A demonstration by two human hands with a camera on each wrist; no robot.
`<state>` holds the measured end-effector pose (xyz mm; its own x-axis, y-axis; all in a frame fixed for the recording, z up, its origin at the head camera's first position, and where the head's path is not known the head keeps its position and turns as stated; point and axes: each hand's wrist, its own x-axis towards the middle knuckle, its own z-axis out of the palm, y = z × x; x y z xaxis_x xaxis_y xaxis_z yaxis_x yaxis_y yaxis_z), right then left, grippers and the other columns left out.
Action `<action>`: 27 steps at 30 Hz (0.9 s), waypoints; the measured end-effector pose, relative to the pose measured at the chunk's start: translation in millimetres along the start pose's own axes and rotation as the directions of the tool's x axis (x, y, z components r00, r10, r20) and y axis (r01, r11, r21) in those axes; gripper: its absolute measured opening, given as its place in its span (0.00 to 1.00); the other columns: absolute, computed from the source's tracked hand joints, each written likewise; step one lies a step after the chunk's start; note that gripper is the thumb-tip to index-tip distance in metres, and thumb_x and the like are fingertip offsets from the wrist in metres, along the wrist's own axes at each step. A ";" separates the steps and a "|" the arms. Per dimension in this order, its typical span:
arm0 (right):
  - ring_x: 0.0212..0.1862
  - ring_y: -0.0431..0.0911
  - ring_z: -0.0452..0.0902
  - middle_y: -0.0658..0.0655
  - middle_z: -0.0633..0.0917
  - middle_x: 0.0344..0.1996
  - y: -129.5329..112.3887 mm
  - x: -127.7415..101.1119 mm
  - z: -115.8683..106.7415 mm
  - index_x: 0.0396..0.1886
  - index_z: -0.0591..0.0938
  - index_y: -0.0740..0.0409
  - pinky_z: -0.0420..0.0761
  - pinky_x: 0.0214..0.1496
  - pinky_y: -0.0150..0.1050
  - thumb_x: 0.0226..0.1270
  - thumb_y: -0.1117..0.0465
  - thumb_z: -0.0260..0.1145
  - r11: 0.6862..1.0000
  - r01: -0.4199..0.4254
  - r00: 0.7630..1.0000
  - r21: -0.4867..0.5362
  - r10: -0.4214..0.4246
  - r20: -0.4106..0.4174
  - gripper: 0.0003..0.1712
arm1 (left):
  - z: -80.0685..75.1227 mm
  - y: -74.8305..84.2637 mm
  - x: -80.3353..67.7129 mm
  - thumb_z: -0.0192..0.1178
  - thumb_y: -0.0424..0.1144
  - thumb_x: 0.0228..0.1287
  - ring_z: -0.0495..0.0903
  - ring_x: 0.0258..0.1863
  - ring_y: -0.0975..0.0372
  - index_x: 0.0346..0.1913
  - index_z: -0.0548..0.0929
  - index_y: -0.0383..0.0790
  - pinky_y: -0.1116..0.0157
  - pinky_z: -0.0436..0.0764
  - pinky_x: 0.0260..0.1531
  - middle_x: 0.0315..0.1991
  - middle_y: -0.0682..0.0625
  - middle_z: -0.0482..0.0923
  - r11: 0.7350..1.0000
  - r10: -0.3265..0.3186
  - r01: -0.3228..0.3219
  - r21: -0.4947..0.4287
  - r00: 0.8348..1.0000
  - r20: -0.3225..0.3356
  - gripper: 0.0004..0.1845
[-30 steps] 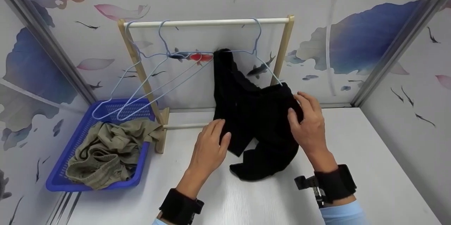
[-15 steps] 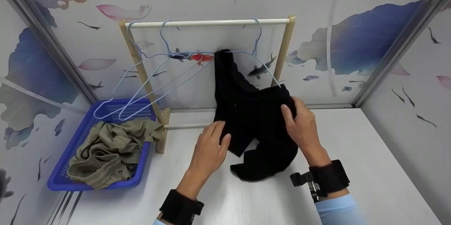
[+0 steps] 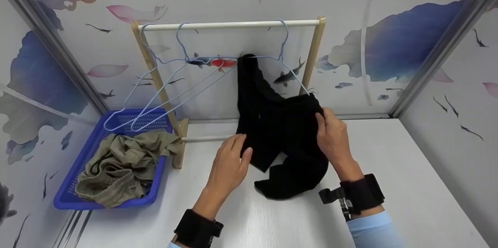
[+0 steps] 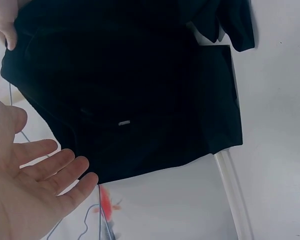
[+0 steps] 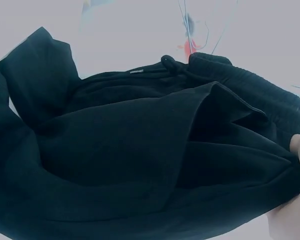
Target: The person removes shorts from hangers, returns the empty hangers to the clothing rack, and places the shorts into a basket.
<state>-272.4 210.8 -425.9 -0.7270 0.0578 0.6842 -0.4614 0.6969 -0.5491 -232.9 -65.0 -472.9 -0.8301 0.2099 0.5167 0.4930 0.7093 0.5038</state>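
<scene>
Black shorts [image 3: 280,127] hang from a pale blue wire hanger [image 3: 287,46] on a wooden rack's white rod [image 3: 233,25], and their lower part trails onto the white table [image 3: 389,186]. My right hand [image 3: 326,121] grips the shorts' right edge by the elastic waistband [image 5: 260,90], with its fingertips [image 5: 299,145] curled on the cloth. My left hand [image 3: 235,151] stays open, fingers straight, by the shorts' lower left edge. In the left wrist view its palm [image 4: 35,190] faces the black cloth [image 4: 130,90] without holding it.
Two bare blue wire hangers [image 3: 155,96] hang at the rod's left end. A blue basket [image 3: 62,201] at the left holds a crumpled olive garment [image 3: 120,162]. Patterned walls close in the back and both sides.
My right hand has slid a little left and down and closed from spread fingers to a grip on the shorts' edge. My left hand has barely moved.
</scene>
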 end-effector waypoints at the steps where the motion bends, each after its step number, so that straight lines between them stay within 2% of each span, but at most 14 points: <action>1: 0.32 0.62 0.84 0.69 0.86 0.32 -0.1 -0.1 0.1 0.43 0.80 0.69 0.80 0.34 0.56 0.80 0.68 0.57 1.000 0.002 1.000 0.003 -0.002 -0.011 0.07 | -0.5 -0.5 -0.4 0.54 0.42 0.80 0.75 0.66 0.44 0.68 0.75 0.28 0.47 0.74 0.65 0.65 0.35 0.76 1.000 -0.001 0.001 0.000 1.000 0.000 0.24; 7: 0.38 0.67 0.86 0.71 0.86 0.34 -0.6 -2.0 0.3 0.43 0.79 0.71 0.80 0.36 0.60 0.78 0.70 0.58 1.000 0.025 0.994 0.000 -0.025 -0.106 0.06 | -4.2 -2.9 -1.6 0.55 0.42 0.80 0.76 0.65 0.45 0.67 0.76 0.28 0.48 0.75 0.65 0.64 0.35 0.76 1.000 0.005 -0.005 0.007 1.000 -0.014 0.24; 11: 0.37 0.67 0.85 0.70 0.85 0.32 0.7 -4.4 -0.8 0.42 0.79 0.72 0.79 0.36 0.61 0.76 0.72 0.59 0.999 0.043 0.986 -0.001 -0.043 -0.158 0.05 | -5.6 -5.3 -2.0 0.55 0.41 0.80 0.77 0.64 0.45 0.67 0.76 0.28 0.49 0.76 0.64 0.63 0.35 0.76 1.000 0.015 -0.014 0.020 1.000 -0.024 0.23; 19: 0.41 0.66 0.85 0.70 0.86 0.36 1.9 -8.5 -8.1 0.45 0.81 0.73 0.78 0.42 0.59 0.76 0.72 0.58 0.999 0.026 0.977 0.028 -0.019 -0.213 0.07 | -9.7 -8.3 -5.5 0.55 0.43 0.80 0.77 0.64 0.45 0.68 0.76 0.28 0.49 0.76 0.64 0.63 0.34 0.76 1.000 -0.010 0.010 0.018 1.000 -0.030 0.24; 27: 0.35 0.64 0.83 0.69 0.85 0.32 2.4 -5.7 -12.9 0.42 0.81 0.73 0.75 0.38 0.52 0.77 0.72 0.59 1.000 0.014 0.965 0.019 -0.009 -0.261 0.07 | -10.9 -11.4 -7.8 0.54 0.43 0.81 0.78 0.62 0.45 0.67 0.76 0.28 0.50 0.77 0.62 0.62 0.36 0.77 0.999 -0.014 0.015 0.030 0.999 -0.030 0.24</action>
<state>-262.8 221.3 -424.9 -0.5652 0.2358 0.7905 -0.4811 0.6842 -0.5480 -229.1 -82.0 -475.1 -0.8285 0.1795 0.5305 0.4725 0.7325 0.4901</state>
